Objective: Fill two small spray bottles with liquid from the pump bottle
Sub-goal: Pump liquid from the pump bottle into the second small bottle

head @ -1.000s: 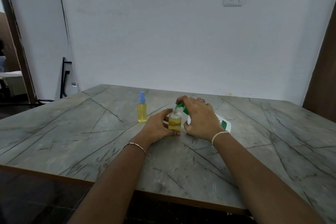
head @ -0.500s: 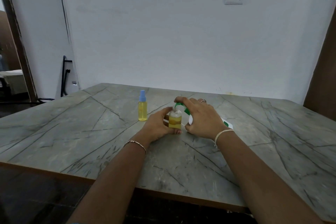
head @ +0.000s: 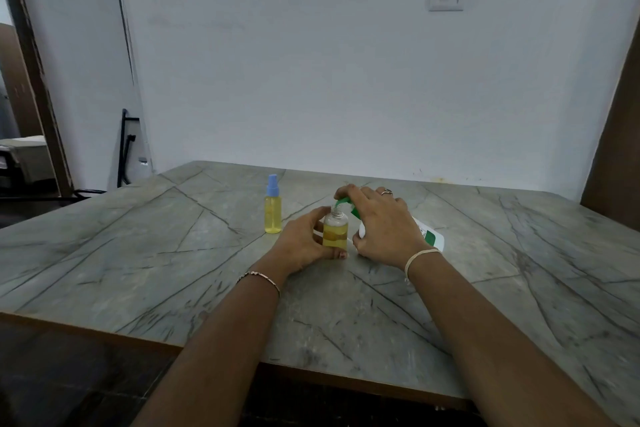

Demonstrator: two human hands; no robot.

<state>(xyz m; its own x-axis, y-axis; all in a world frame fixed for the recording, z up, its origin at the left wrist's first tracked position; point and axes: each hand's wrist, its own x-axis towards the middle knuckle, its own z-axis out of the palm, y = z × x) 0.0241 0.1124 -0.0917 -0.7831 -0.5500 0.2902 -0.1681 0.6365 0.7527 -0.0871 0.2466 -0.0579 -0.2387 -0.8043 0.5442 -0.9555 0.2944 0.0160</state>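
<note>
Progress looks well past the halfway mark. The capped spray bottle (head: 273, 208) stands upright on the worktop (head: 138, 253), blue top on and yellow liquid up near its shoulder, so count that one as done. With the open spray bottle (head: 335, 230) as the middle of the dial, the finished one is at about ten o'clock, near it but not touching.

The open spray bottle stands on the worktop with its threaded neck bare, and the yellow level reaches most of the way up its body. What is left appears to be a last top-up and then closing it. Nothing to close it with shows in view.

Your left hand (head: 304, 243) comes in from seven o'clock and wraps the open bottle. The thumb and fingers (head: 320, 214) curl round its sides and steady it against the worktop, with one fingertip showing under the base.

Your right hand (head: 384, 225) is at three o'clock, curled over the pump bottle (head: 429, 234), which is tipped over towards the small one. Its fingers (head: 349, 192) press on the pump head, with the rest closed round the neck. The green spout (head: 342, 202) hangs right over the open mouth, at twelve o'clock. You cannot tell whether liquid is running at this instant.
</note>
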